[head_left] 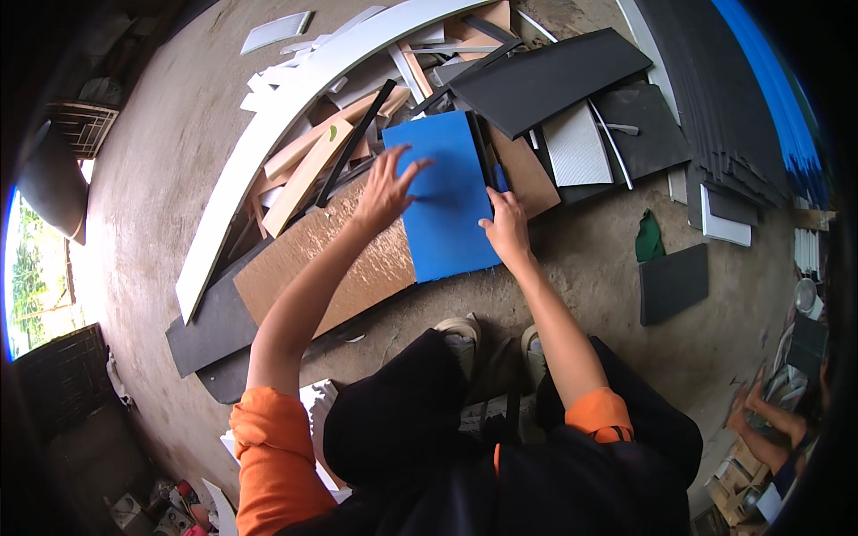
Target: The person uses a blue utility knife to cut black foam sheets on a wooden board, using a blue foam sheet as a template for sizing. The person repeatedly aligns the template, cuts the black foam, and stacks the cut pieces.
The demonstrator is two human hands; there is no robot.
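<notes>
Nearest, below the work, a pair of pale shoes (460, 332) faces a brown board (371, 268) lying on the concrete floor (590, 277). Across that board lies a smooth blue rectangular sheet (447, 228), its short near edge close to the board's near edge. The sheet's long axis runs away from the person, its far end leaning a little left, so it crosses the board's length rather than following it. The right hand (508, 221) is at the sheet's right long edge, toward the near corner; the sheet lies just left of that grip. Its fingers meet the lower end of a slim blue-handled tool (500, 177); whether they pinch the tool or the sheet's edge I cannot tell. The left hand (386, 189), slightly blurred and farther out, hovers over the opposite long edge with its grip spread and empty, the sheet extending to its right. Of the two, the right hand is nearer the sheet's near edge. Beyond lie wooden strips (308, 179), a black panel (550, 80) and a long white strip (290, 112).
</notes>
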